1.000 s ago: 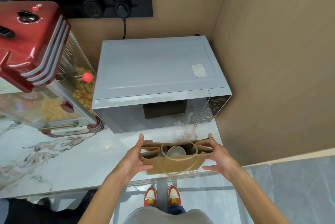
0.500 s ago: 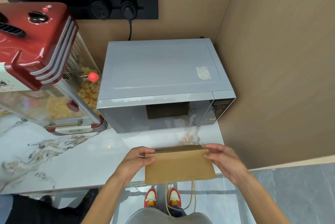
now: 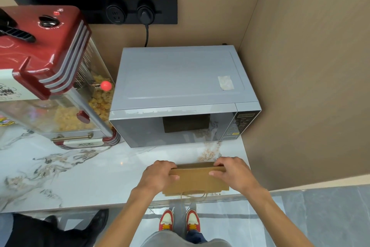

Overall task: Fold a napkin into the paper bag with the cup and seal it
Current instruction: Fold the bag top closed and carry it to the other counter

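The paper bag (image 3: pixel 197 179) sits at the near edge of the marble surface (image 3: pixel 84 172), in front of the microwave (image 3: pixel 180 96), its top folded over toward the person. The left hand (image 3: pixel 159 175) and the right hand (image 3: pixel 233 172) each grip one end of the folded top, fingers (image 3: pixel 219 163) curled over the crease and thumbs pressed on the flap, so both are clamped on the bag.

The step in hand looks like sealing. To do it well, the crease should be pressed flat and even from both ends toward the middle, with the bag kept square on the surface so it does not slide off the edge. The string handle (image 3: pixel 193 193) hangs below the flap and is best kept out of the fold.

The cup and napkin are hidden inside the bag, so I cannot tell whether either is there. The left fingertips are tucked out of sight behind the fold.
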`<state>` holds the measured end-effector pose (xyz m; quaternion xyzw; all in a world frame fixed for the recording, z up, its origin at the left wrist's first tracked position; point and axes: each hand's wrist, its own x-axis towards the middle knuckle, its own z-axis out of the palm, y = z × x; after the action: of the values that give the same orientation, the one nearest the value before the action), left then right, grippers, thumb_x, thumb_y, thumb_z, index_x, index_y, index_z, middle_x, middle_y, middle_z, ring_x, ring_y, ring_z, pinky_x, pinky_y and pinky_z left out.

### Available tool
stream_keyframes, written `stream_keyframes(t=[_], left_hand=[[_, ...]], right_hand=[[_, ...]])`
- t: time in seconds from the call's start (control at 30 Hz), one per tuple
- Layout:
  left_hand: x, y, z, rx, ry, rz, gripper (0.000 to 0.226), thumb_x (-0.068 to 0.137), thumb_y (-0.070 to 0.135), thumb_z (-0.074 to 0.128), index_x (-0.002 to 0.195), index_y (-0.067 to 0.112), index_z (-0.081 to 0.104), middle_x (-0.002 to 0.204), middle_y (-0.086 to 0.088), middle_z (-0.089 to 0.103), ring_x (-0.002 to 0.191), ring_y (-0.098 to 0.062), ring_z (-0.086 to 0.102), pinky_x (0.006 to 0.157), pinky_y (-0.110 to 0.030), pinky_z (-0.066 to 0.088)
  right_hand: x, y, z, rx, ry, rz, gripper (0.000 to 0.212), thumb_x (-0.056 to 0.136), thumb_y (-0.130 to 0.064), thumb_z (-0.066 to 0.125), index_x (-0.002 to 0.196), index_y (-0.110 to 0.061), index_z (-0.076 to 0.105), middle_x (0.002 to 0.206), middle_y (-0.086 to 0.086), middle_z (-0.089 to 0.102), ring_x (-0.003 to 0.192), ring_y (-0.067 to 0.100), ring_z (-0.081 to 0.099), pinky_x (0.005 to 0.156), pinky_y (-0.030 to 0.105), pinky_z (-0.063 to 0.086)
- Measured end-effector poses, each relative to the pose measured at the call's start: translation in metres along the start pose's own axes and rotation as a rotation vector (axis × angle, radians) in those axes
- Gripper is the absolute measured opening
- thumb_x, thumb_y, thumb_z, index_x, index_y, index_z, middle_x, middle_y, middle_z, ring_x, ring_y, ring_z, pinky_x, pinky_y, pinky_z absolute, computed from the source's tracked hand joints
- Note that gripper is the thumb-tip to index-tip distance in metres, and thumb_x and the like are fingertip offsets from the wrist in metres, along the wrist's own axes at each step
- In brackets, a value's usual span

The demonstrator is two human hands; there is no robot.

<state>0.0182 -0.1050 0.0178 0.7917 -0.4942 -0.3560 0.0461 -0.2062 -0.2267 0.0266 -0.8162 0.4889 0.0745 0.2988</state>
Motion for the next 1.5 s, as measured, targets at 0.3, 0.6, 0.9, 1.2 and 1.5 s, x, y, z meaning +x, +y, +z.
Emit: stream_keyframes(t=[0.3,0.6,0.9,1.2,1.5], left_hand=[[0.020,0.023,0.005,0.211,-0.102,0.032,0.032,0.095,0.045,0.058,0.122,0.029,0.065,0.114,-0.002,0.066,0.107,-0.023,0.060,0.089,-0.036,0.045],[0.017,0.021,0.017,0.271,0.151,0.232,0.025,0.101,0.026,0.048,0.104,0.032,0.072,0.093,-0.003,0.074,0.083,-0.026,0.062,0.069,-0.033,0.036],[0.008,0.001,0.021,0.325,0.305,0.213,0.027,0.097,0.018,0.055,0.112,0.034,0.070,0.101,0.005,0.079,0.095,-0.023,0.071,0.068,-0.029,0.034],[0.000,-0.012,0.021,0.327,0.317,0.211,0.021,0.102,0.023,0.049,0.109,0.028,0.068,0.096,-0.003,0.078,0.091,-0.028,0.071,0.066,-0.029,0.036],[0.009,0.013,0.022,0.450,0.262,0.259,0.022,0.103,0.031,0.049,0.112,0.024,0.068,0.096,-0.007,0.076,0.087,-0.031,0.071,0.075,-0.035,0.051]], right_hand=[[0.026,-0.030,0.013,-0.267,-0.197,-0.123,0.040,0.088,-0.055,0.064,0.119,-0.030,0.068,0.113,0.005,0.066,0.106,0.026,0.059,0.090,0.035,0.043],[0.028,-0.043,0.022,-0.233,-0.220,-0.287,0.043,0.100,-0.057,0.039,0.123,-0.034,0.067,0.107,0.009,0.070,0.104,0.030,0.058,0.078,0.040,0.043],[0.017,-0.010,0.018,-0.343,-0.017,-0.363,0.019,0.103,-0.033,0.046,0.106,-0.028,0.064,0.095,0.008,0.070,0.086,0.029,0.053,0.073,0.031,0.028],[0.010,-0.006,0.010,-0.428,-0.036,-0.322,0.019,0.102,-0.016,0.049,0.114,-0.019,0.063,0.110,0.009,0.074,0.105,0.028,0.064,0.110,0.038,0.035],[0.007,-0.044,0.024,-0.480,-0.076,-0.314,0.033,0.093,-0.009,0.052,0.124,-0.018,0.060,0.110,0.012,0.072,0.102,0.035,0.064,0.098,0.042,0.044]])
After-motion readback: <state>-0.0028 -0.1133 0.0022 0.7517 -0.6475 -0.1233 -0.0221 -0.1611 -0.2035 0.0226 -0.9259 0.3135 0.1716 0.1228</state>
